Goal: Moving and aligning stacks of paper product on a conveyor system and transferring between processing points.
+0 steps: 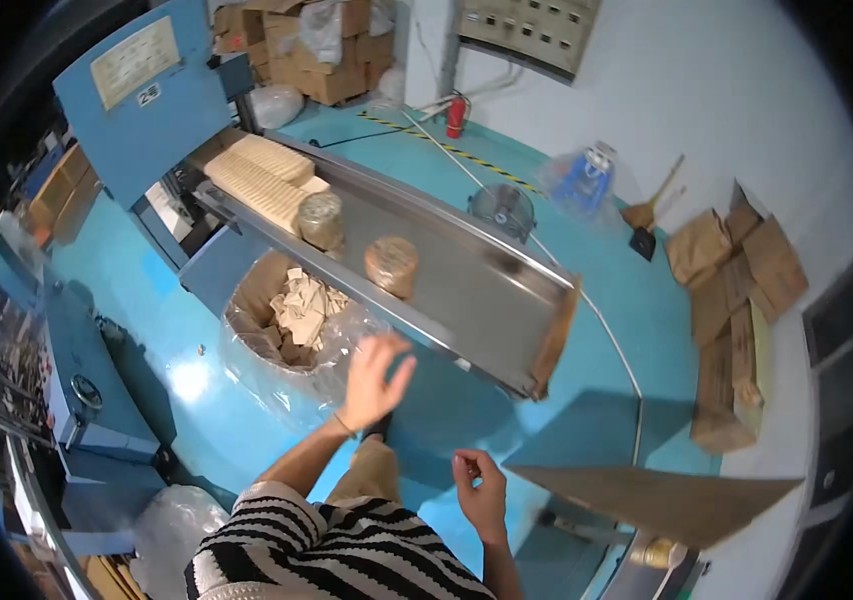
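My left hand (377,380) is raised at the near side of a long metal tray (467,300), fingers spread and nothing in them. Lower and to the right, my right hand (483,495) hangs with loosely bent fingers, and no object shows in it. A round pack wrapped in clear film (392,266) stands on the tray beyond my left hand. A second wrapped round pack (321,220) stands farther left, beside long ribbed rows of stacked beige pieces (262,175). Below the tray's near edge is a bin lined with clear plastic (247,310), holding beige scraps (302,310).
A blue machine (157,100) stands at the tray's left end. A brown cardboard flap (657,500) juts in at lower right. Beyond the tray are a fan (503,210), a red extinguisher (457,116), a broom (652,205) and cartons (732,330). Another blue machine (97,380) stands left.
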Motion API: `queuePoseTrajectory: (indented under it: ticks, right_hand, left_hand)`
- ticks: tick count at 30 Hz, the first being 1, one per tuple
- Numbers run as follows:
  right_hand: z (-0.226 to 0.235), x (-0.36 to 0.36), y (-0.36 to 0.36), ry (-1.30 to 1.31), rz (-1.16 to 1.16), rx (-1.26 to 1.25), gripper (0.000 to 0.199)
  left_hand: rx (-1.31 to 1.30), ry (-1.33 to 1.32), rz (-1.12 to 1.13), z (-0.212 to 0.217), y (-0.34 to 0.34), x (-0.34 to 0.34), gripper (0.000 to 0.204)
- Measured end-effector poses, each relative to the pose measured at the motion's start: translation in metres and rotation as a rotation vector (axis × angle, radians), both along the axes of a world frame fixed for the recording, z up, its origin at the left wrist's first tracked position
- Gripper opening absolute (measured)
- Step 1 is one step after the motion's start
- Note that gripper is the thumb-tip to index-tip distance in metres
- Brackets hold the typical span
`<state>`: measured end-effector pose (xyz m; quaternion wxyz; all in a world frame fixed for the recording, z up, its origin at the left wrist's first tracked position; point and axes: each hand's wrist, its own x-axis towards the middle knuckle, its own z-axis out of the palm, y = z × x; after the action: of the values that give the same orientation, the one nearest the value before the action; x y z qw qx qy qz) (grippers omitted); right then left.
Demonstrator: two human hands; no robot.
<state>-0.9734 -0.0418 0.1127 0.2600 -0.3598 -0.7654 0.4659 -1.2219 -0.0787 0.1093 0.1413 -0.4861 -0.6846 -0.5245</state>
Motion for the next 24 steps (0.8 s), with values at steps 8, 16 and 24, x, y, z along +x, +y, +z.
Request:
queuePoseTrajectory:
  ticks: [8, 16, 24]
  right_hand:
    - [0.035, -0.231, 0.077, -0.073, 0.124, 0.303, 0.060]
    - [0.022, -0.434, 0.162, -0.275, 0.011, 0.377, 0.096]
    - [0.001, -0.583, 0.264, -0.161, 0.098, 0.442, 0.095]
  left_hand:
    - [-0.148, 0.026, 0.569, 0.038, 0.104, -0.347, 0.063]
    - [-1.242, 0.182, 0.358, 0.035, 0.205, -0.560, 0.092]
    - [-0.970, 0.446, -0.022, 0.043, 0.171, -0.641, 0.015]
